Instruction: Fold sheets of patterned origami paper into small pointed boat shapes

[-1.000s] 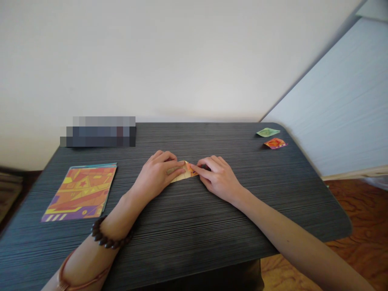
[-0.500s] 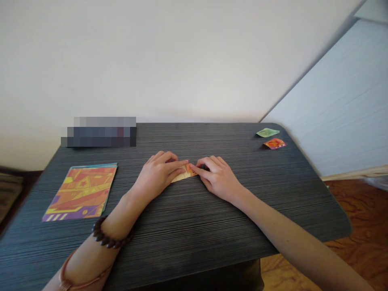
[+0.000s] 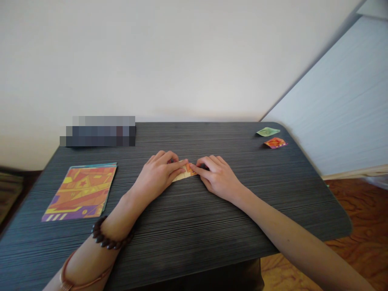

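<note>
A small folded piece of patterned paper [image 3: 182, 173], pale yellow and orange, lies on the dark table [image 3: 194, 230] between my hands. My left hand [image 3: 159, 171] presses its left part, thumb and index finger on the paper. On its right end, my right hand [image 3: 216, 176] has the thumb and index finger closed against it, the other fingers curled. Both hands hide portions of the paper, so its full shape does not show.
To the left lies a stack of patterned paper sheets [image 3: 80, 192], orange and yellow on top. A blurred-out dark box-like object [image 3: 100, 135] stands at the back left. At the back right sit a green folded paper [image 3: 268, 131] and a red-orange folded paper [image 3: 275, 143]. A wall [image 3: 194, 60] rises behind.
Hands and paper keep nearly the same position. The whole view has shifted very slightly.
</note>
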Tool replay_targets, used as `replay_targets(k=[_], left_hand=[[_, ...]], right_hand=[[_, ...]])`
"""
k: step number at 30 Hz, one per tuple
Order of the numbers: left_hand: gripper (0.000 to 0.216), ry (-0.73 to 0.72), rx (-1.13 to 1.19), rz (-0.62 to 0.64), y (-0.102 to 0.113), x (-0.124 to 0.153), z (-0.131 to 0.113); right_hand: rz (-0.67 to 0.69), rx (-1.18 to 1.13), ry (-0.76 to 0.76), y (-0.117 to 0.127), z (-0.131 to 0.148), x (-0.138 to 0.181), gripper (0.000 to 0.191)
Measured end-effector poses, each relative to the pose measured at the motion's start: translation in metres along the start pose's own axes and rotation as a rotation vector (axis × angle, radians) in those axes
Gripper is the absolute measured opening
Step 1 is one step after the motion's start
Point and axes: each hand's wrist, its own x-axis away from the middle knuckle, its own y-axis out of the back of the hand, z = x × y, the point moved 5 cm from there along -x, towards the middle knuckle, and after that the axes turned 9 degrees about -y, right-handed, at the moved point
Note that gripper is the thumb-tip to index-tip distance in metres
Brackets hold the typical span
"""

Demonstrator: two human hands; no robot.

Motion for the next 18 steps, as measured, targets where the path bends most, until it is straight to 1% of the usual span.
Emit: replay_targets(k=[4, 10, 18], left_hand=[[0.03, 0.018, -0.017, -0.035, 0.0015, -0.0028, -0.005], [0.03, 0.135, -0.036, -0.101, 0.0007, -0.0047, -0.0089], [0.029, 0.134, 0.006, -0.091, -0.0002, -0.0044, -0.0061]], right_hand=[[-0.001, 0.005, 0.006, 0.0007, 0.0008, 0.0001, 0.032], [0.012, 0.034, 0.009, 0.0007, 0.002, -0.0011, 0.032], [-0.003, -0.005, 0.006, 0.0022, 0.0015, -0.0012, 0.031]])
